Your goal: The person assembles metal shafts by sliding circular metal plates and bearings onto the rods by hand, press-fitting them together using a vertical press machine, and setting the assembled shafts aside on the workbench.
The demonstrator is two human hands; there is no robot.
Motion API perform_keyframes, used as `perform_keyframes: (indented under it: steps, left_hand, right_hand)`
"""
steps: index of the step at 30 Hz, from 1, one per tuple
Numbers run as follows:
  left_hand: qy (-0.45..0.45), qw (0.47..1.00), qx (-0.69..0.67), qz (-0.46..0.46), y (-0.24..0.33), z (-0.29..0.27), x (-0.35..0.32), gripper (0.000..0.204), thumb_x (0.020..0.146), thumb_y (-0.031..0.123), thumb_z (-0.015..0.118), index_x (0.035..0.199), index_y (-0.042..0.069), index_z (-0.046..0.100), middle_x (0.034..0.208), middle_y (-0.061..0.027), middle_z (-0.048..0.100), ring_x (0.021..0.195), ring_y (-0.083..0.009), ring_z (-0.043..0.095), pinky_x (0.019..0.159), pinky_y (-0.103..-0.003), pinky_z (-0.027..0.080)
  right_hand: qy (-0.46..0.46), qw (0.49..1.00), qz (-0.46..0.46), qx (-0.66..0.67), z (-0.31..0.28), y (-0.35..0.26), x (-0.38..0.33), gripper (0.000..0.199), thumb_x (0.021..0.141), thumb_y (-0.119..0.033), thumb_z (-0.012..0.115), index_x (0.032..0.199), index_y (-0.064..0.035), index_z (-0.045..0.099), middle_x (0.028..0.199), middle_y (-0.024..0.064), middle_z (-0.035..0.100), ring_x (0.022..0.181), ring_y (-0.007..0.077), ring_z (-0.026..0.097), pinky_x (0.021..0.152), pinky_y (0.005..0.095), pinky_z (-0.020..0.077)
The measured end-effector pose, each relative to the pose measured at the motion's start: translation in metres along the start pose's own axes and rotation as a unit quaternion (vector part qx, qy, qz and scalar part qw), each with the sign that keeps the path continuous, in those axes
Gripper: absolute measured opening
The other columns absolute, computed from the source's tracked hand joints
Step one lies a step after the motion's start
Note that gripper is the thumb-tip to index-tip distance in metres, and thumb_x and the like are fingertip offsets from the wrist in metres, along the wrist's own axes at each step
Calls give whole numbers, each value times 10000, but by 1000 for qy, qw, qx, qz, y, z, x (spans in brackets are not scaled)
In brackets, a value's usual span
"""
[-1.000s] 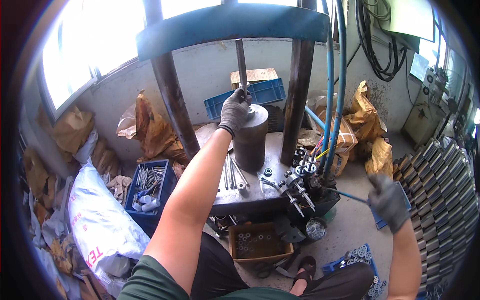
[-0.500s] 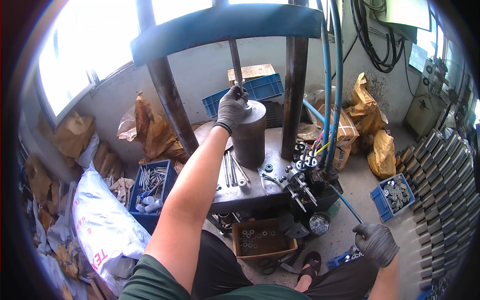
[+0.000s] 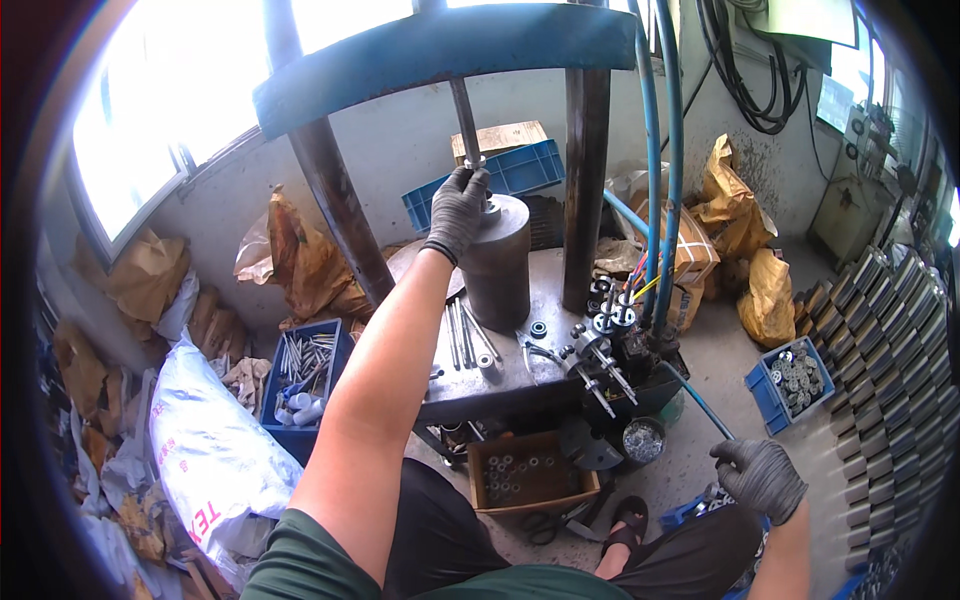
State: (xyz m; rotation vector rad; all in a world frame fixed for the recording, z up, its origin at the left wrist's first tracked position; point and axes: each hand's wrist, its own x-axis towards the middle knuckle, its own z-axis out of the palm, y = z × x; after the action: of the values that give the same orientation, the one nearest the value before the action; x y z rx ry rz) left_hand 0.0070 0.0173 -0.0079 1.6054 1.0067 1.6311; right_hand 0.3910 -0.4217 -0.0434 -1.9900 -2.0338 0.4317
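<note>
My left hand (image 3: 460, 212), in a grey glove, reaches up to the press. Its fingers are pinched at the lower end of a steel rod (image 3: 465, 122), just under a small bright metal collar (image 3: 474, 163); they hide most of the small metal part held there. Directly below stands a thick steel cylinder (image 3: 500, 265) on the press table (image 3: 545, 275). At the lower right my right hand (image 3: 762, 482), also gloved, is curled at the end of a thin blue lever (image 3: 700, 405); the fingers cover its tip.
Metal rods (image 3: 462, 335), pliers (image 3: 535, 355) and a black ring (image 3: 538, 329) lie on the table beside valves (image 3: 597, 365). A wooden box (image 3: 535, 500) of rings sits below. Blue bins (image 3: 787, 420) (image 3: 290, 440) stand either side. Blue hoses (image 3: 650, 180) hang right of the press.
The view has shifted slightly. My left hand has dropped a little from the rod, and the collar shows more plainly above its fingers. My right hand stays at the lever's end.
</note>
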Motion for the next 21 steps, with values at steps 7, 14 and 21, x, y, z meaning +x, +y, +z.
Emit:
perform_keyframes:
  steps: [7, 14, 21]
  left_hand:
    - [-13, 997, -75, -2, -9, -10, 5, 449, 1046, 467, 611, 1192, 50, 689, 869, -46, 684, 763, -124, 669, 716, -276, 580]
    - [-15, 1000, -25, -6, -2, -10, 3, 449, 1076, 474, 535, 1149, 62, 698, 814, -32, 665, 732, -106, 615, 718, -285, 526]
    - [-21, 1000, -13, -8, 3, -7, -1, 416, 1069, 457, 560, 1142, 65, 680, 820, -42, 677, 718, -112, 622, 708, -281, 534]
  right_hand:
    - [10, 999, -27, -31, 16, 6, -8, 241, 812, -184, 637, 958, -54, 778, 877, 210, 733, 821, 384, 724, 780, 459, 591]
    - [25, 999, -12, -39, 19, 2, -11, 205, 799, -173, 646, 915, -55, 767, 866, 207, 732, 817, 386, 724, 776, 462, 592]
    - [98, 994, 7, 38, -6, -15, 5, 176, 838, -106, 654, 963, -27, 749, 888, 213, 730, 830, 387, 722, 777, 450, 590]
